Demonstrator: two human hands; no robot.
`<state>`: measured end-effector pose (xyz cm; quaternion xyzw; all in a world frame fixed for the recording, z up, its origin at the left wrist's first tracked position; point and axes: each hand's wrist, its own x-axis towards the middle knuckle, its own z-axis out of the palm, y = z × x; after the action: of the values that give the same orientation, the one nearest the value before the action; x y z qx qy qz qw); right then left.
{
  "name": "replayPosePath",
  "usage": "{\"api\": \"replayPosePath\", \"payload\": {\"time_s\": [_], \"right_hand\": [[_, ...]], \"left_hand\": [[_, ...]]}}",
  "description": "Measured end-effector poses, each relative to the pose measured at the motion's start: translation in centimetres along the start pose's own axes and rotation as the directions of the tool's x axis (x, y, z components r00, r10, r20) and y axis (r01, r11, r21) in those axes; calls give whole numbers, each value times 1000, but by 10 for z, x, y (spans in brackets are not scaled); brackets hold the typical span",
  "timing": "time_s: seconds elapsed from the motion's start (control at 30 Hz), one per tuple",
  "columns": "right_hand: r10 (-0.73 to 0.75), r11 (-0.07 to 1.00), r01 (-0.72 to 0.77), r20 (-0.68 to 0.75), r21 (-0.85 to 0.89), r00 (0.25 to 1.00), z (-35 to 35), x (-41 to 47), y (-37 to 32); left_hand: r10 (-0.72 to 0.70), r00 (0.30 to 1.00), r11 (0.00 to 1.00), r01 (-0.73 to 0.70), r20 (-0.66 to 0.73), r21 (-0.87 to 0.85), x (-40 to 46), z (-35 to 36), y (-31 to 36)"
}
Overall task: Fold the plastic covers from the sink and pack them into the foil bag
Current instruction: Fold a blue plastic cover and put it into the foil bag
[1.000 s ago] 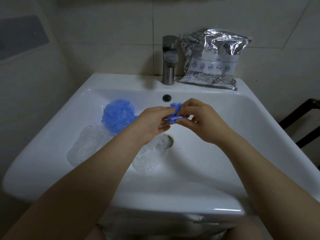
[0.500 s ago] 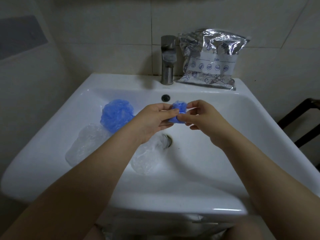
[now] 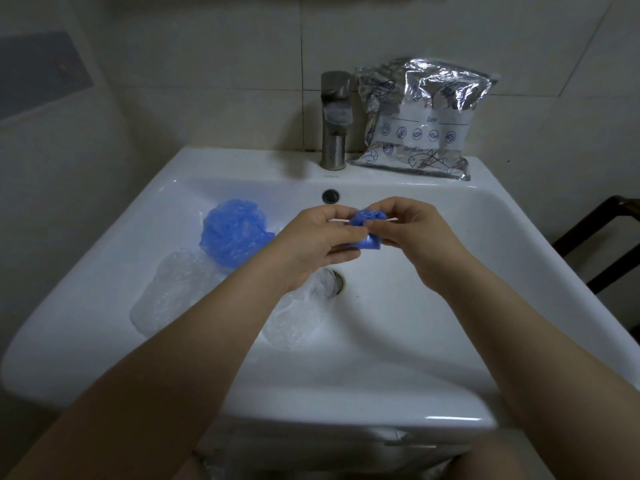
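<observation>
Clear plastic, far left: one crumpled clear cover [image 3: 173,289] lies unfolded on the slope of the sink [image 3: 398,341], at about 9 o'clock from the drain [image 3: 334,280].
Blue plastic, left: a loose blue cover [image 3: 232,233] sits just above it, touching it, also unfolded.
Second clear cover: another clear cover [image 3: 294,320] lies beside the drain, partly under the left forearm.
Left hand: the left hand [image 3: 318,237] has its fingers curled, pinching the folded blue cover [image 3: 367,230] from 9 o'clock.
Change: half a second ago the bundle stood taller between the hands; now it is pressed flatter and tighter, and both hands sit slightly higher over the basin.
Right hand: the right hand [image 3: 412,230] pinches the same bundle from 3 o'clock, fingertips closed on it.
Meaning: this fold looks nearly done; packing seems the likely next step, with three covers left.
Foil bag: the foil bag [image 3: 422,116] stands on the back ledge at 1 o'clock from the hands, beside the tap [image 3: 334,123]; whether its mouth is open I cannot tell.
</observation>
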<state>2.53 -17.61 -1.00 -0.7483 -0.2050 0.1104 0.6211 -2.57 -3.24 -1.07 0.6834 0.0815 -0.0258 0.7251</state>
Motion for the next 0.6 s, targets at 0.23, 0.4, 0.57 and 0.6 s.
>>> {"api": "replayPosePath", "payload": {"time_s": [0.23, 0.4, 0.57, 0.6], "right_hand": [[-430, 830, 409, 32, -379, 902, 6, 1, 4], [-497, 528, 580, 328, -620, 803, -3, 3, 5], [-553, 484, 591, 298, -645, 778, -2, 4, 5], [-550, 514, 579, 275, -633, 789, -2, 4, 6]], "left_hand": [[-56, 998, 987, 53, -13, -151, 2, -3, 0], [-108, 994, 947, 107, 15, -304, 1, -8, 4], [-147, 989, 955, 147, 22, -259, 0, -9, 5], [-143, 989, 962, 144, 21, -233, 0, -9, 5]]}}
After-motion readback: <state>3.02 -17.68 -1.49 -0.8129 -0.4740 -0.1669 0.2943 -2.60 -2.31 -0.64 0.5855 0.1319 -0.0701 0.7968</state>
